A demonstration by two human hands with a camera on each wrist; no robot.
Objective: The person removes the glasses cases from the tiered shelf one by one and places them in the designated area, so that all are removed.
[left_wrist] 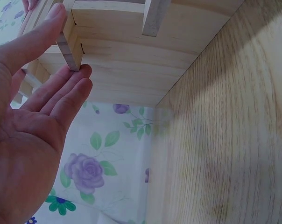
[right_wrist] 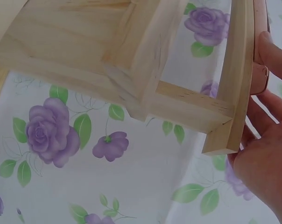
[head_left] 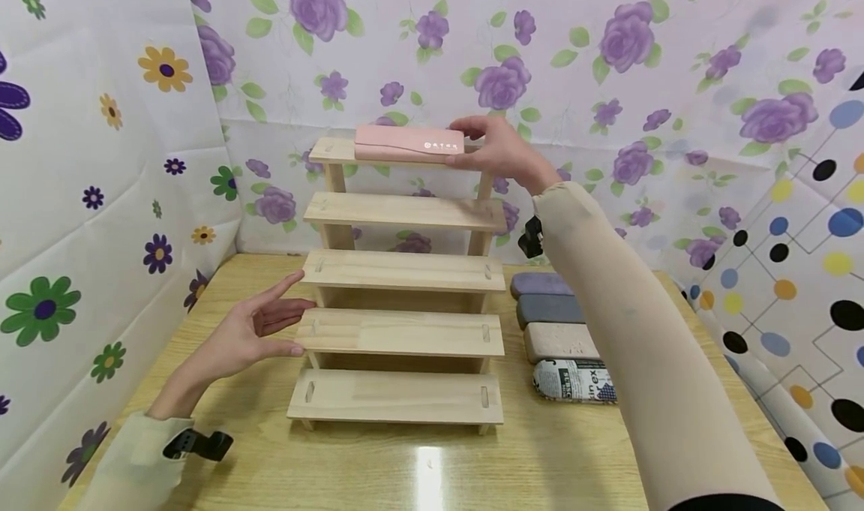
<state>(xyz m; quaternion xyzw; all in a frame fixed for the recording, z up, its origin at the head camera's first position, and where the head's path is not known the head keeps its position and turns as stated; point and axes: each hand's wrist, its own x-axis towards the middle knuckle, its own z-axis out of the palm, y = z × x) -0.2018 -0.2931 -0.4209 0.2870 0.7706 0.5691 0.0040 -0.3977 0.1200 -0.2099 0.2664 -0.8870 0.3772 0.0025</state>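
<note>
A pale wooden tiered rack (head_left: 405, 271) stands on the table. On its top board lies a pink glasses case (head_left: 398, 142) with a flap and small white lettering. My right hand (head_left: 502, 151) holds the case at its right end, thumb in front and fingers behind. In the right wrist view, that end of the case (right_wrist: 260, 77) sits on the board between thumb and fingers. My left hand (head_left: 236, 338) is at the rack's left side. Its thumb and fingers lie on either side of one board's end (left_wrist: 68, 46), and the index finger reaches the board above.
Right of the rack, several more cases lie in a row: a purple one (head_left: 540, 284), a blue-grey one (head_left: 550, 309), a cream one (head_left: 560, 341) and a newsprint-patterned one (head_left: 574, 381). Flower-printed cloth (head_left: 405, 53) hangs behind the wood-grain table (head_left: 337, 466).
</note>
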